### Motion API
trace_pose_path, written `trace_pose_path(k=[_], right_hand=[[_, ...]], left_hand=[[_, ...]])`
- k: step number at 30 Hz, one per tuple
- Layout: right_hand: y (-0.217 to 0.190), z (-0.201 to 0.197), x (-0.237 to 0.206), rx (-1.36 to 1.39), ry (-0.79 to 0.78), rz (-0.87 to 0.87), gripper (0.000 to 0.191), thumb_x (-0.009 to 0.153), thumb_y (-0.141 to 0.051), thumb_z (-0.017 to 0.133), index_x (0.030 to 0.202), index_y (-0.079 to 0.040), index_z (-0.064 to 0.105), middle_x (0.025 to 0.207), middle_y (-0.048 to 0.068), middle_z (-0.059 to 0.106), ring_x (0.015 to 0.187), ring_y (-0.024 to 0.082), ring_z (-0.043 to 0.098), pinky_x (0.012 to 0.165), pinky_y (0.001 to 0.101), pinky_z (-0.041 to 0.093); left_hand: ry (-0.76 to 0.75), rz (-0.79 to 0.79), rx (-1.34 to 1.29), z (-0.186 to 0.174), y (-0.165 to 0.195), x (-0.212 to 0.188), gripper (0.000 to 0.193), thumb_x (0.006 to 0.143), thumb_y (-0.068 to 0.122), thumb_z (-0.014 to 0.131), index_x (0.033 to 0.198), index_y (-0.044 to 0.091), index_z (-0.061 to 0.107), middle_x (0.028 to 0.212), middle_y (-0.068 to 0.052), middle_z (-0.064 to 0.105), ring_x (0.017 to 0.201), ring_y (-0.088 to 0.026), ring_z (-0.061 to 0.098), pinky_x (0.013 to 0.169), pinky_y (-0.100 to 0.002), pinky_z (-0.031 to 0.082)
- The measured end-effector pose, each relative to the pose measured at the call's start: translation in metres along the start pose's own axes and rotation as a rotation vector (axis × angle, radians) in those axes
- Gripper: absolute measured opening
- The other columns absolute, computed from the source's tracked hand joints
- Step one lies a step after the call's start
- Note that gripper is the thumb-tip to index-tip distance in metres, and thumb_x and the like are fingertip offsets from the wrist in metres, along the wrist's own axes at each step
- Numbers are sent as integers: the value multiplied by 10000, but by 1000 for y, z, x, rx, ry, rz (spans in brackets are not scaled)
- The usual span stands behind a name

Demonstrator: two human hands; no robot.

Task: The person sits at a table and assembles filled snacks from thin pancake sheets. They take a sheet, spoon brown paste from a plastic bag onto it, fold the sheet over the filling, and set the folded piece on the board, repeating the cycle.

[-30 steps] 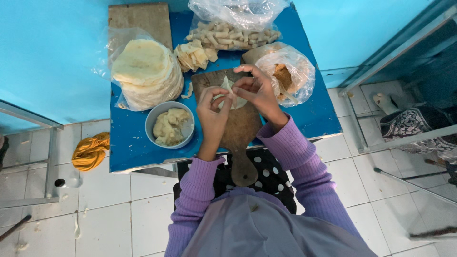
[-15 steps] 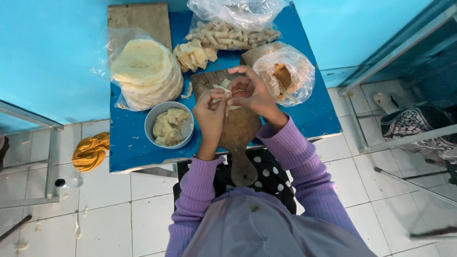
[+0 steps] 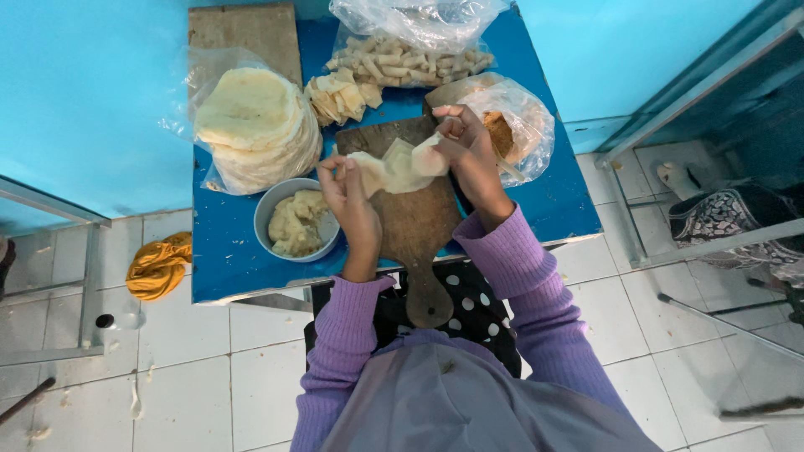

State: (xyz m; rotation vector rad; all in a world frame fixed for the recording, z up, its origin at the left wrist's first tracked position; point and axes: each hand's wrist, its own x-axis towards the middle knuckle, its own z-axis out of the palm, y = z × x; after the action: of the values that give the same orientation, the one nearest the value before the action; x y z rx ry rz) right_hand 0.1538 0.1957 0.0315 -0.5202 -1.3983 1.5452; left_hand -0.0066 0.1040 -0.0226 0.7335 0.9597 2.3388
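Both hands pinch one pale dough wrapper [image 3: 400, 166] above the wooden board [image 3: 416, 219]. The left hand [image 3: 347, 191] grips its left end, the right hand [image 3: 467, 151] its right. A filling bowl [image 3: 295, 220] sits near the table's [image 3: 226, 259] front edge.

Both arms in purple sleeves reach forward, elbows bent. Left hand [image 3: 347, 197] raised, fingers curled and pinched shut at the tips, palm facing right. Right hand [image 3: 469, 151] higher, fingers bent inward, pinching closed, wrist angled left.

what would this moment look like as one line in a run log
left hand: holds thin pale dough wrapper | right hand: holds wrapper's other end | under: brown wooden paddle board | near: grey bowl of filling
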Motion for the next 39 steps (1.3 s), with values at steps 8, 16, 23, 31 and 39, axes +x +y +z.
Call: trace_pose_path(k=[8,16,23,31,39], right_hand=[[-12,2,-5,-113,-211,54,550,906,138,674,1408,-28,523,1062,63,671,974,119,682,857,246,554],[-9,11,-1,-654,-115,-293,527,855,181,638,1333,-38,611,1068,88,718,994,164,724,856,287,587],[-15,14,-3,-946,-313,-378,507,729,175,646,1186,-45,652,862,109,722,844,261,736,723,354,556],[-24,1,-5,-819,-586,-119,557,706,162,621,1216,-62,644,815,88,723,789,223,739,711,342,554],[-11,3,-4,-839,-331,-252,482,828,99,568,1272,-75,639,1031,94,738,929,231,729,740,340,557]], left_hand=[[-375,277,704,17,25,-8,469,815,147,783,1221,0,601,1080,-190,690,971,-315,686,814,-365,534],[-304,341,1114,22,29,4,88,927,185,748,982,117,741,883,-149,725,820,-360,679,686,-460,510],[-408,490,1328,13,33,-1,42,855,91,703,895,87,714,815,-154,659,797,-378,647,656,-496,493],[-554,392,1334,-1,39,-16,40,880,95,664,880,70,696,820,-171,675,792,-387,666,667,-507,508],[-551,232,1197,4,65,-27,390,848,99,720,1224,25,652,955,-223,707,878,-428,677,730,-514,517]])
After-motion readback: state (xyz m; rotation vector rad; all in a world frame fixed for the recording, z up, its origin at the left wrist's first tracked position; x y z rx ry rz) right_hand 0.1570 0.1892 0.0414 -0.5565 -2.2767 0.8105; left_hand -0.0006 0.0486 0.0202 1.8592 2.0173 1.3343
